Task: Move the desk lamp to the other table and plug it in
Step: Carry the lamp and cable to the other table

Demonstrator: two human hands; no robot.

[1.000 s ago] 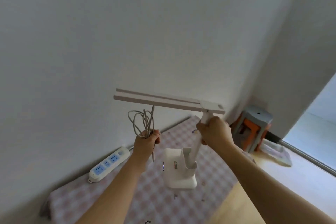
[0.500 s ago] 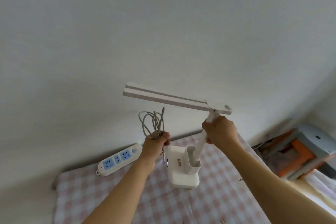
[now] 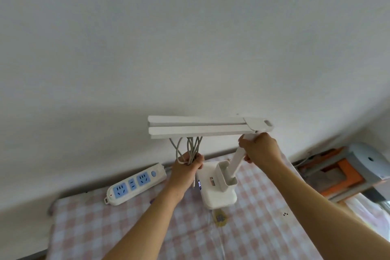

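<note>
The white desk lamp (image 3: 219, 183) hangs just over the table's (image 3: 105, 228) pink checked cloth, its base close above the surface or perhaps barely touching at the near edge; which, I cannot tell. The right hand (image 3: 260, 150) has its grip clenched around the slanted stem, directly below the hinge where the flat double-bar head juts out to the left. Left of that grip, the left hand (image 3: 186, 168) grasps the lamp's bundled grey cable (image 3: 191, 148), loops standing above the fist and the plug end dangling beneath it, beside the base. Further left of the cable grip, a white power strip (image 3: 135, 186) with blue sockets lies against the wall. To set the lamp down well, the base should probably come level before the stem grip loosens, since the long head makes it top-heavy. The cable is best kept bunched until the lamp stands firm, then paid out leftward toward a free socket, leaving slack so it does not drag the base.
</note>
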